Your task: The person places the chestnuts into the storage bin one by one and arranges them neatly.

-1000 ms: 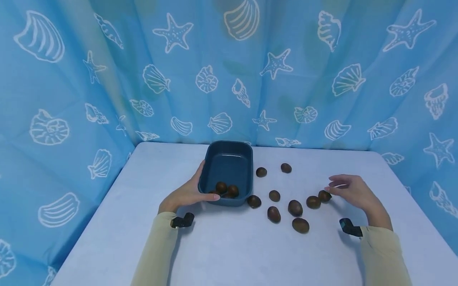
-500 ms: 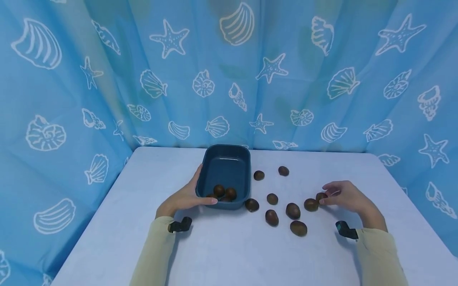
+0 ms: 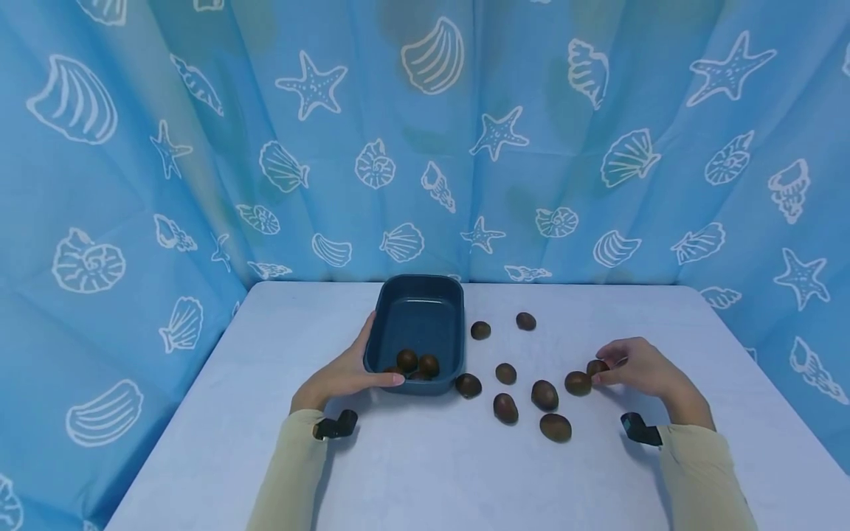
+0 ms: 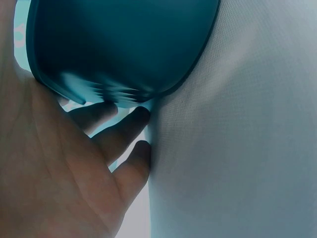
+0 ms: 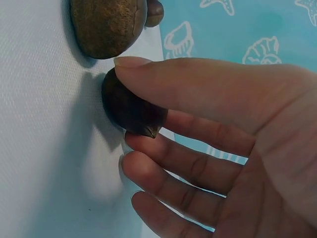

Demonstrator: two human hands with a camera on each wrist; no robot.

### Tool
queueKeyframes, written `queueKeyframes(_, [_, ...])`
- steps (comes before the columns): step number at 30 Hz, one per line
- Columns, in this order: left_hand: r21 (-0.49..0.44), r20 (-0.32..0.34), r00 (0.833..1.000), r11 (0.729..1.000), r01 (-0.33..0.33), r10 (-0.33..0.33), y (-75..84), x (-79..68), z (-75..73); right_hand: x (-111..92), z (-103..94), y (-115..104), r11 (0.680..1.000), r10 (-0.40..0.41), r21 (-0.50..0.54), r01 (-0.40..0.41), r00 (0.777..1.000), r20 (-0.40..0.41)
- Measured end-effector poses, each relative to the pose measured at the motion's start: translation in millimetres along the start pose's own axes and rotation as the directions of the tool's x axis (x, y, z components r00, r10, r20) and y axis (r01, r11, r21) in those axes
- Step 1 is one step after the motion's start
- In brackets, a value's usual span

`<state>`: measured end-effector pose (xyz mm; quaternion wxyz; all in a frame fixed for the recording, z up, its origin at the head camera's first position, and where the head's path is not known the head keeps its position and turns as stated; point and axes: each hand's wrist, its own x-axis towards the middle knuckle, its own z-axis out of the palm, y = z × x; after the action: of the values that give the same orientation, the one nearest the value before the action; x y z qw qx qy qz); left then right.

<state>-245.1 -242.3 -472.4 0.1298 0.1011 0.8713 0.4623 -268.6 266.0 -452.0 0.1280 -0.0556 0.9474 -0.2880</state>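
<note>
My left hand (image 3: 348,376) grips the near left corner of a dark blue rectangular dish (image 3: 454,317), thumb over the rim and fingers along the outer wall. In the left wrist view, the fingertips lie against the outside of the dish (image 4: 124,44). Several chestnuts (image 3: 429,364) sit at the dish's near end, partly hidden by the rim and thumb. On the right, my right hand (image 3: 647,369) pinches a dark chestnut (image 5: 131,106) between thumb and fingers, its pointed tip showing, close over the white tabletop. A larger chestnut (image 3: 578,383) lies just left of it.
Several loose chestnuts are scattered between dish and right hand, one (image 3: 468,385) right beside the dish's near right corner and another (image 3: 526,321) farther back. A blue curtain (image 3: 425,184) with white shell prints hangs behind the white table (image 3: 465,472).
The right hand has come down and left, its thumb and fingers closing round the chestnut. The left hand keeps its grip on the dish. The head view has shifted slightly.
</note>
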Motion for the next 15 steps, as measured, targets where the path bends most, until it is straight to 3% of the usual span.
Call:
queueKeyframes(8, [0.016, 0.001, 1.0, 0.999, 0.027, -0.027, -1.3, 0.7, 0.5, -2.2, -3.8, -1.5, 1.0, 0.013, -0.006, -0.013, 0.999, -0.03])
queueKeyframes(15, [0.01, 0.004, 1.0, 1.0, 0.011, -0.011, 1.3, -0.7, -0.1, -3.8, -7.3, -8.6, 1.0, -0.022, 0.008, 0.023, 0.997, -0.067])
